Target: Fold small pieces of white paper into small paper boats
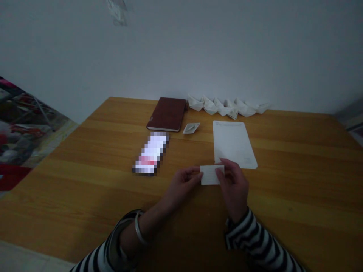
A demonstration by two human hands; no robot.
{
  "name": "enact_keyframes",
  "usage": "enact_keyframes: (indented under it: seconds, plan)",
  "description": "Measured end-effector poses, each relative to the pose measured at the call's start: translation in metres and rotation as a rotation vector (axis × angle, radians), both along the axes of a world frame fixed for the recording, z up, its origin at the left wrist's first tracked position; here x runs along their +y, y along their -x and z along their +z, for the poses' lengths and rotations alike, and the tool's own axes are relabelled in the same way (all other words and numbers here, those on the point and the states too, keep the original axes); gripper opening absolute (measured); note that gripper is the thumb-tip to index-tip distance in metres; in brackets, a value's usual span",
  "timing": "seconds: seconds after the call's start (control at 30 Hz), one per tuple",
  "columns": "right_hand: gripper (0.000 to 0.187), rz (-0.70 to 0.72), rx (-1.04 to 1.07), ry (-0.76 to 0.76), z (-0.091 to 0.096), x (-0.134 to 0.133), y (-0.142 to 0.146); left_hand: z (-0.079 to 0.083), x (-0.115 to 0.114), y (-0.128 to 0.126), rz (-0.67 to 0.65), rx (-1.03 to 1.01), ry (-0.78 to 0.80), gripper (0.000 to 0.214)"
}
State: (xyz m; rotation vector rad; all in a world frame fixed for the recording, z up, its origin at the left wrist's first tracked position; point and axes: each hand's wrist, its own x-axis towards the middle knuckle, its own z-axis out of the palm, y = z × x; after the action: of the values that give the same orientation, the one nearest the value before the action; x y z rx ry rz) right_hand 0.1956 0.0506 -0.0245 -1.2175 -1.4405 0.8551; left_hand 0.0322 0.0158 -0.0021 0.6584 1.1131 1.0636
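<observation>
A small folded piece of white lined paper (209,176) is held up over the table between both hands. My left hand (183,184) pinches its left edge between thumb and fingers. On its right side, my right hand (234,185) grips the paper with the thumb in front and the fingers behind. Just beyond the right hand lies a stack of white paper sheets (234,141), flat on the wood. One small folded paper shape (191,128) rests farther off, near the notebook.
The wooden table (297,162) meets a plain wall (227,49). A dark red notebook (168,113) lies at the back, with a lit phone (151,153) in front of it. Several folded paper boats (210,105) stand in a row along the wall.
</observation>
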Motion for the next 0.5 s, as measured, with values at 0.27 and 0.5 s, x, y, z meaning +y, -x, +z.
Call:
enact_keyframes:
  seconds: [0.27,0.5]
  plan:
    - [0.027,0.346,-0.357,-0.391,0.006,-0.009,0.007,0.001,0.003,0.005,0.127,-0.080,-0.044,0.027]
    - [0.036,0.326,-0.264,-0.393,0.007,-0.008,0.006,-0.006,-0.001,-0.005,0.127,-0.314,0.069,0.028]
